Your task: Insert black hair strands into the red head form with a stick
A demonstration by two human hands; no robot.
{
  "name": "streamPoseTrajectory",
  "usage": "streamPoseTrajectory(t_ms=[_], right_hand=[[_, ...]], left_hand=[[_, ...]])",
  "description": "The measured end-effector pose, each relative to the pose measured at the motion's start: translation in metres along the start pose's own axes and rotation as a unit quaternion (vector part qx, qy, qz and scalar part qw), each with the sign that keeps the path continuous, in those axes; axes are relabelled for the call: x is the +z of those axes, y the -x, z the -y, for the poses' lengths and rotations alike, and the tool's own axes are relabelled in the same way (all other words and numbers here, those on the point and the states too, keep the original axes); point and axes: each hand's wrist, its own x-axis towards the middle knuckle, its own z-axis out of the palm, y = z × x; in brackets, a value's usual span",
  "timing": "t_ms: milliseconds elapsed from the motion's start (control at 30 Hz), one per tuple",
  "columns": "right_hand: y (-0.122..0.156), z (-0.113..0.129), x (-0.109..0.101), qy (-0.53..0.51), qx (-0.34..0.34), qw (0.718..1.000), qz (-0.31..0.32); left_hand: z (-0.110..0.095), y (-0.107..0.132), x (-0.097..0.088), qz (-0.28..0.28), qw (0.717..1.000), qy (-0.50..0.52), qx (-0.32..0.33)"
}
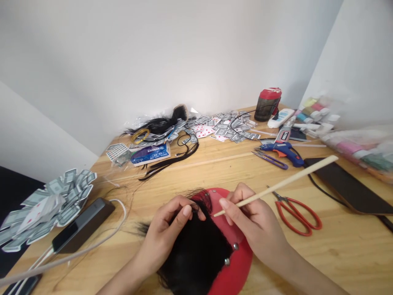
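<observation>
A red disc-like piece (235,268) lies low in the middle of the view, partly covered by black hair (196,254). Two silver studs (236,246) sit along the hair's right edge. My left hand (172,225) rests over the hair, thumb and forefinger pinching a thin dark strand (194,207) at its upper edge. In my right hand (248,217) is a pale wooden chopstick (285,178), held like a pen. Its narrow tip is above the red surface, a short way right of my left fingertips.
Red-handled scissors (296,215) lie right of my right hand. Behind them are a blue glue gun (281,150), purple thread snips (270,159) and a dark board (350,184). Printed cards (227,127) are scattered at the back. A phone (78,225) and white cable (119,229) are at left.
</observation>
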Motion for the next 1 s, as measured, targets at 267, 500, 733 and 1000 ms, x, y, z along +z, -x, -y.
streamPoseTrajectory(t_ms=[267, 500, 733, 1000], right_hand=[[0.0, 0.004, 0.004, -0.031, 0.019, 0.999, -0.029], [0.0, 0.0, 0.008, -0.093, 0.029, 0.993, -0.067], [0.001, -0.001, 0.008, -0.155, 0.055, 0.983, -0.086], [-0.025, -0.011, -0.013, -0.297, 0.077, 0.92, -0.244]], left_hand=[[-0.003, -0.001, -0.003, 0.004, 1.0, 0.007, -0.017], [-0.003, -0.002, -0.011, -0.081, 0.991, 0.09, -0.064], [-0.007, -0.022, -0.047, -0.234, 0.959, 0.158, -0.009], [-0.015, -0.025, -0.06, -0.339, 0.926, 0.141, 0.086]])
